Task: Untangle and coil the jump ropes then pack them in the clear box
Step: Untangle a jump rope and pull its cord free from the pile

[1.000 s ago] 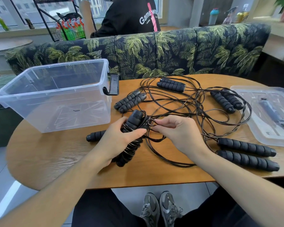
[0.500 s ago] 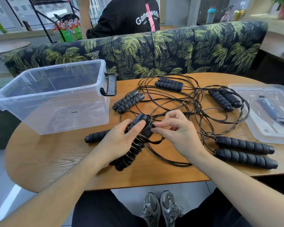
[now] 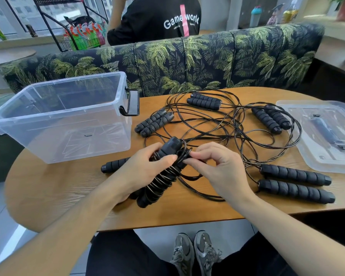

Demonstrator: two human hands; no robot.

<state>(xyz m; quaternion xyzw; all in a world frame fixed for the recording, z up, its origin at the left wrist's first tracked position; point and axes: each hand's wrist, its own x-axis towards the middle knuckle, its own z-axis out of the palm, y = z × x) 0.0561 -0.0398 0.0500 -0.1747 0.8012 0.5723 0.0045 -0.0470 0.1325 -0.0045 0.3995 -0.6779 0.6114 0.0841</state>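
Observation:
My left hand (image 3: 141,172) grips a pair of black foam jump rope handles (image 3: 159,182) with thin black cord wound around them. My right hand (image 3: 219,168) pinches the cord end right beside the top of that bundle. Behind them a tangle of black cords (image 3: 223,128) spreads over the wooden table (image 3: 48,188), with several more handle pairs: one at the back (image 3: 204,101), one near the box (image 3: 154,122), one at the right back (image 3: 271,119), and one at the right front (image 3: 295,182). A single handle (image 3: 113,165) pokes out left of my left hand. The clear box (image 3: 58,118) stands empty at the left.
The box's clear lid (image 3: 322,136) lies at the table's right edge. A palm-print sofa back (image 3: 187,60) runs behind the table, with a person in a black shirt (image 3: 157,16) beyond it. My shoes (image 3: 195,253) show below the table's front edge.
My right hand has brought the cord in closer against the top of the wound bundle. The left hand keeps hold of the handles in about the same place.

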